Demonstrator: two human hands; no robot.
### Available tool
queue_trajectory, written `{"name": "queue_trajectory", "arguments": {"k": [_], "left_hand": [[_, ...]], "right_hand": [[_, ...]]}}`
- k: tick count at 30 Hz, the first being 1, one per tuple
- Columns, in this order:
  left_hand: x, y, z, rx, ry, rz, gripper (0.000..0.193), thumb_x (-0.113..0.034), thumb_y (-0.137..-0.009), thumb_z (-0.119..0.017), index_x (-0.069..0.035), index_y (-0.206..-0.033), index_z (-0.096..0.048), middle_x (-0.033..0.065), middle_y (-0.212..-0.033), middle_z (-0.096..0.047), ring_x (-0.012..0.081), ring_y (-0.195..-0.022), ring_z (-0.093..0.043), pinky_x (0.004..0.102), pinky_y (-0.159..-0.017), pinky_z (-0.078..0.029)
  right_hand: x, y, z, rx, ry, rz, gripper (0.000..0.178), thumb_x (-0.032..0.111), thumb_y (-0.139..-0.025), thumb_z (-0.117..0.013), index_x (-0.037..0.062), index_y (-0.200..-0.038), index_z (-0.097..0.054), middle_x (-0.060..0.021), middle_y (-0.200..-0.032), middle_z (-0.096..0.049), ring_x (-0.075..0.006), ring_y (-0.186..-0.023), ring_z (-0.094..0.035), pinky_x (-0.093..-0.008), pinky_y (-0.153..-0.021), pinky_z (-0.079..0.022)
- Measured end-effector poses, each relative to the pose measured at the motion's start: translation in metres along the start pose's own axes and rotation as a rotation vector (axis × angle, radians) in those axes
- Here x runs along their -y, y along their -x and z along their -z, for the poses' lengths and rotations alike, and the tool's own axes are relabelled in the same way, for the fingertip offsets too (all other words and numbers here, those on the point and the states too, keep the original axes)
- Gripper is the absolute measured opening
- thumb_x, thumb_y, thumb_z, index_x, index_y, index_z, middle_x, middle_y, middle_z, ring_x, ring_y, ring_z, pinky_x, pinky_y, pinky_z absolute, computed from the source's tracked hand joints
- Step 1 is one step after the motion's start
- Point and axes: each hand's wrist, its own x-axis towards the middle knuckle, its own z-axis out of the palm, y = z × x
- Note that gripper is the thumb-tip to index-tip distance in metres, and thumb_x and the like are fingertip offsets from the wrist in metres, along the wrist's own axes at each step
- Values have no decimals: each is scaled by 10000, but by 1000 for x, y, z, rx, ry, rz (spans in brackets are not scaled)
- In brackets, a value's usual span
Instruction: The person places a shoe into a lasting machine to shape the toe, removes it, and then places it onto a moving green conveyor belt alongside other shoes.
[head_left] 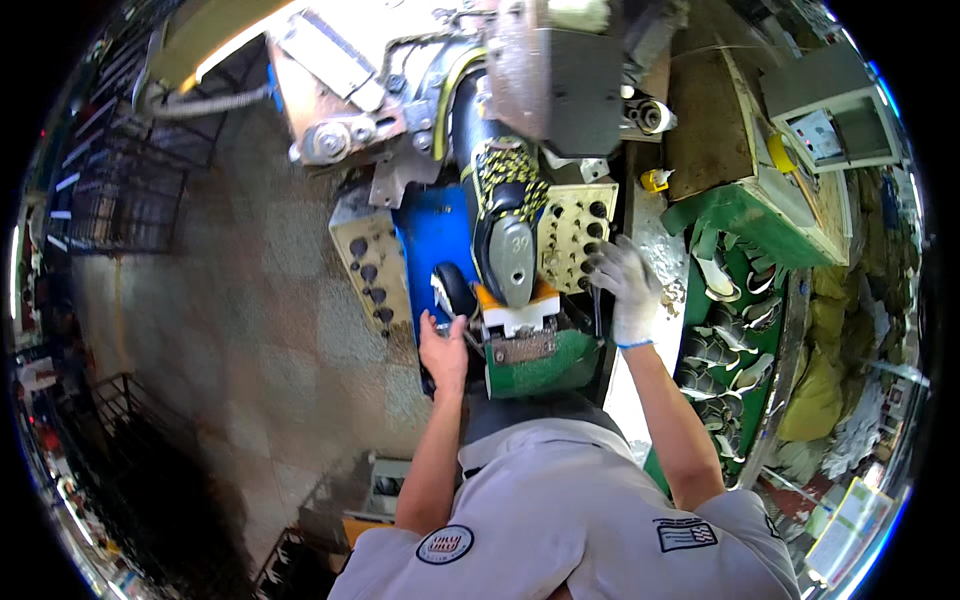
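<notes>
In front of me a black shoe upper with yellow-and-black laces [508,180] sits on a grey last [516,262], clamped sole-end toward me in the machine [545,80]. My left hand [443,350], bare, is just below a black rounded piece with a pale edge [456,292]; its thumb and fingers are apart, and I see nothing held between them. My right hand [626,290], in a white glove, is raised with fingers spread beside a cream block with holes [578,235]. A green machine part with a white pad [540,365] stands under the last's near end.
A blue panel [430,235] and another holed block [365,265] flank the shoe's left. On the right, several shoe uppers [725,350] lie on a green conveyor [697,295]. Beyond them stands a green-edged wooden cabinet [735,150]. Wire racks [125,210] are at far left.
</notes>
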Motion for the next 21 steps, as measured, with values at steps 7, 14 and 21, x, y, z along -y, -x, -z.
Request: {"name": "queue_trajectory", "arguments": {"k": [7,14,21], "left_hand": [[35,-20,-59,45,-45,59,1089,-469,-747,-848,141,-1482,-325,369,-1401,-508,457,-1312,-513,455,-1108,-409],[-10,-4,-13,61,72,21,857,-343,-676,-915,32,-1332,-510,285,-1212,-654,441,-1090,-651,465,-919,-530],[-176,99,140,-188,-286,-410,909,-283,-655,-913,52,-1380,-480,267,-1281,-622,427,-1107,-647,475,-927,-528]], "right_hand": [[14,40,34,-73,302,-90,610,299,-1014,-628,-103,-1431,-436,-247,-1280,-635,-312,-1057,-697,-357,-791,-591],[30,42,16,67,349,-86,635,273,-973,-668,-114,-1423,-442,-237,-1268,-647,-311,-1074,-695,-359,-843,-579],[58,103,-53,517,422,39,709,285,-887,-777,-32,-1449,-481,-200,-1323,-640,-255,-1194,-645,-356,-999,-518]]}}
